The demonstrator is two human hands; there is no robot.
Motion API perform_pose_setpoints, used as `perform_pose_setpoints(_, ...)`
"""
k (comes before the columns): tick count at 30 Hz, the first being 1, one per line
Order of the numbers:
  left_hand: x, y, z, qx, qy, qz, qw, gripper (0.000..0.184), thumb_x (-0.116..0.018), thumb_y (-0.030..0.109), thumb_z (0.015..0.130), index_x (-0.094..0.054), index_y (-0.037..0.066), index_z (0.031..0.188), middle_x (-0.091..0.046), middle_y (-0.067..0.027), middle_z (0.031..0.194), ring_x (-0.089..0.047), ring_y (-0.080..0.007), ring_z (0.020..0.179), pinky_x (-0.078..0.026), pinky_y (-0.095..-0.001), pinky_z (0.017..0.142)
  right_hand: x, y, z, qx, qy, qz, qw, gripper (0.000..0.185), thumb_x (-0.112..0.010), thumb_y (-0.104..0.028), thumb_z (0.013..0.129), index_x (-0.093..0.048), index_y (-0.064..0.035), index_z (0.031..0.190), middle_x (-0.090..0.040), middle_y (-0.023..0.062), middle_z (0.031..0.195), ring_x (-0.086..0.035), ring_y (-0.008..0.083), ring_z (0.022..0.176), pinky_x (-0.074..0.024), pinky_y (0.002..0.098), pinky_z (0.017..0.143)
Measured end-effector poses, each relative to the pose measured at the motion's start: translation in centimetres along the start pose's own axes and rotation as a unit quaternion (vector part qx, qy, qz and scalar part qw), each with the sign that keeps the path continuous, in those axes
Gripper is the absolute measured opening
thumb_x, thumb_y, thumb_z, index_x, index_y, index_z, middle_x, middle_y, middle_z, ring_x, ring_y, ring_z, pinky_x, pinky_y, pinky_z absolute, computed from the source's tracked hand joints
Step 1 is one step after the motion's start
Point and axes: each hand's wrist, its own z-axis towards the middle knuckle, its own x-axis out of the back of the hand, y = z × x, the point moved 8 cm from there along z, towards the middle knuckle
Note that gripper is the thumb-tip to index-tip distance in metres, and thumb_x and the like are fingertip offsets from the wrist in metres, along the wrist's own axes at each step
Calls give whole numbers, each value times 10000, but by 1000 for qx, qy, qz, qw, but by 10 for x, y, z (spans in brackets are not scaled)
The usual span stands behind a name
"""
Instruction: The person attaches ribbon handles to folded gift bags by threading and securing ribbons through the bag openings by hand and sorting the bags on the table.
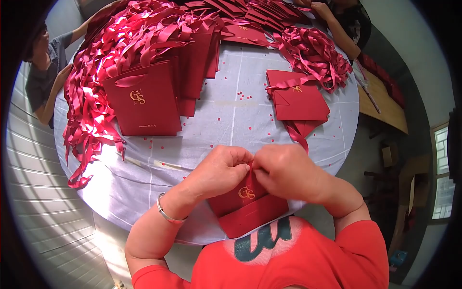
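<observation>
A red paper gift bag [255,212] with gold lettering lies flat at the table's near edge, close to my red shirt. Over its top edge, my left hand [222,169] is closed, thumb and fingertips pinched together. My right hand [286,169] is closed right beside it, its fingers curled down. A bit of red ribbon [250,174] shows between the two hands and seems to be in both pinches; the fingertips partly hide it. Where the ribbon passes through the bag cannot be made out.
Standing bags [144,103] with a large ribbon heap [134,38] fill the left. To the right are stacked bags [301,103] and more ribbons [315,55]. Red paper dots [244,96] dot the tablecloth [221,130]. One person [45,72] is at left, another [344,29] at right.
</observation>
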Motion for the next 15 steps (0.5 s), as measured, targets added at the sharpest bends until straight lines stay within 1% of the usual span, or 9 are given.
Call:
perform_pose_setpoints(2,2,6,-2,-35,17,-8,999,238,-553,41,882,-698,-53,1046,-724,-138,830,-657,-126,792,-535,-306,718,6,19,7,-59,-21,96,993,135,-786,-69,712,-663,-41,761,-646,140,819,-642,322,682,-521,384,625)
perform_pose_setpoints(3,1,7,-2,-36,18,-9,999,238,-553,41,882,-698,-53,1046,-724,-138,830,-657,-126,792,-535,-306,718,5,25,7,-58,-22,95,994,135,-786,-69,712,-663,-41,761,-646,140,819,-642,322,682,-521,384,625)
perform_pose_setpoints(5,1,15,-3,-80,33,57,995,231,-561,53,878,-695,-58,1030,-713,-201,810,-699,-193,767,-541,-330,703,-1,32,8,-24,-36,186,982,181,-816,-34,710,-669,-39,816,-651,81,827,-646,198,707,-510,311,630)
perform_pose_setpoints(6,0,19,-6,-79,34,57,995,231,-561,53,878,-695,-58,1030,-713,-201,810,-699,-193,767,-541,-330,703,3,31,10,-24,-36,187,981,181,-816,-34,710,-669,-39,816,-651,81,827,-646,198,707,-510,311,630)
perform_pose_setpoints(8,2,34,-13,-96,74,126,985,186,-600,68,867,-683,-57,977,-694,-230,787,-716,-278,733,-546,-357,668,-4,40,10,-125,-106,343,925,195,-808,-16,756,-666,-30,889,-645,25,856,-606,85,762,-495,245,656)
perform_pose_setpoints(9,-1,33,-13,-95,67,130,985,186,-600,68,867,-683,-57,977,-694,-230,787,-716,-278,733,-546,-357,668,-15,49,6,-142,-158,406,889,184,-772,-37,826,-655,-12,965,-659,9,896,-597,43,801,-492,211,675)
perform_pose_setpoints(11,-3,34,-15,-108,79,109,985,104,-636,33,889,-640,-47,955,-645,-41,660,-564,-29,653,-475,-241,577,-10,58,13,-180,-211,465,841,129,-703,-67,894,-648,4,986,-688,33,892,-634,68,800,-507,220,667)
perform_pose_setpoints(12,-7,34,-16,-110,71,113,985,104,-636,33,889,-640,-47,955,-645,-41,660,-564,-29,653,-475,-241,577,-11,62,16,-194,-227,477,827,117,-680,-75,912,-647,6,989,-697,40,880,-643,74,797,-511,222,658)
perform_pose_setpoints(15,-9,43,-21,-160,114,139,971,85,-667,28,862,-613,-33,886,-612,-20,603,-524,-13,588,-437,-235,523,-8,43,29,-135,-314,342,875,150,-648,-83,925,-636,18,1035,-719,51,877,-659,108,780,-522,268,658)
